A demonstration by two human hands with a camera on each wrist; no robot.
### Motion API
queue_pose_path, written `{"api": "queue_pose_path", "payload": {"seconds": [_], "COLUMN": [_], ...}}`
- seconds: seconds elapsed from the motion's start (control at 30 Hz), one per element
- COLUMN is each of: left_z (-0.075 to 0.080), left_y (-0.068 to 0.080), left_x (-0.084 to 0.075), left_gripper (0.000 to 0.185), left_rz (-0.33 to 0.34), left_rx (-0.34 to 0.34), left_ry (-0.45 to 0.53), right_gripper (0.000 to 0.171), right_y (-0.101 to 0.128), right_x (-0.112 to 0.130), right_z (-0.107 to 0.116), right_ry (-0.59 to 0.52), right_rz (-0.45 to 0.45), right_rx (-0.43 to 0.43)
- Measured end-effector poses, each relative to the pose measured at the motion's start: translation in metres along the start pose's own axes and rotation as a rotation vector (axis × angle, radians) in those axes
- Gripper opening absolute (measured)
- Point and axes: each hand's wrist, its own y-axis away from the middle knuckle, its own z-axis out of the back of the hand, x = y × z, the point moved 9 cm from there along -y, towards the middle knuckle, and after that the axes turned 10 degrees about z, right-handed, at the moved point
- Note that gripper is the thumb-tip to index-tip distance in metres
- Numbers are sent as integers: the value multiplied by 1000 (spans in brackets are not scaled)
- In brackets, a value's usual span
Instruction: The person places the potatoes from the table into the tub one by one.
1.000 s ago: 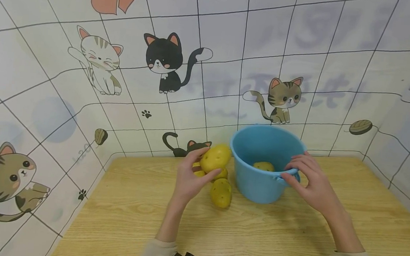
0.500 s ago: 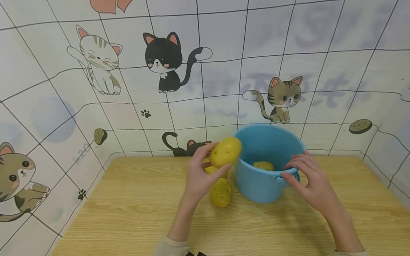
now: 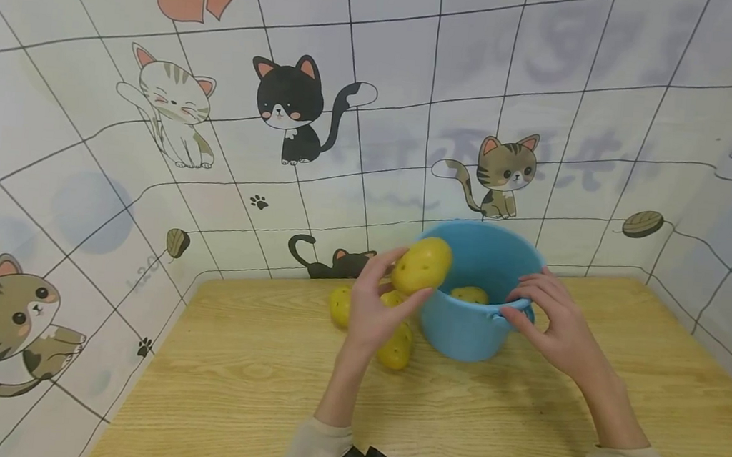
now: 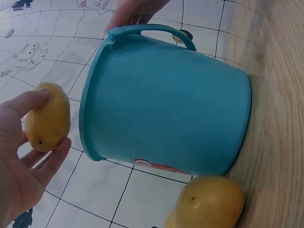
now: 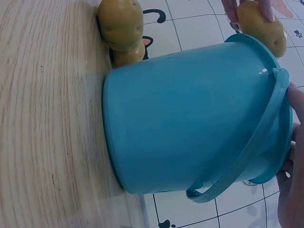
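A yellow potato (image 3: 423,266) is pinched between the thumb and fingers of my left hand (image 3: 377,314), raised just beside the left rim of a blue bucket (image 3: 464,329). In the left wrist view the potato (image 4: 49,118) stands a little apart from the bucket's rim. My right hand (image 3: 552,322) grips the right side of that rim, thumb outside and fingers over the edge. Inside the bucket lies another potato (image 3: 470,295). The bucket's handle (image 5: 247,152) hangs down its side in the right wrist view.
Several more potatoes lie on the wooden table (image 3: 251,377) left of the bucket, one at the front (image 3: 395,347) and one farther left (image 3: 340,307), partly behind my left hand. A wall (image 3: 398,145) with printed cats and grid lines rises behind the table.
My left hand has carried the potato to the right and slightly up, from above the other potatoes to the bucket's rim. My right hand has stayed on the rim.
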Motion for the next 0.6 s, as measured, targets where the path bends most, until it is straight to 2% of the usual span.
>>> {"api": "queue_pose_path", "payload": {"seconds": [0.37,0.6], "left_z": [-15,-23], "left_y": [-7,-9], "left_x": [-7,-7], "left_gripper": [58,59], "left_rz": [-30,-28], "left_rx": [19,35], "left_ry": [-39,-71], "right_gripper": [12,14], "right_y": [0,0], "right_x": [-2,-1], "right_z": [0,-1], "right_ry": [5,6], "right_rz": [-13,-17], "right_rx": [8,5]}}
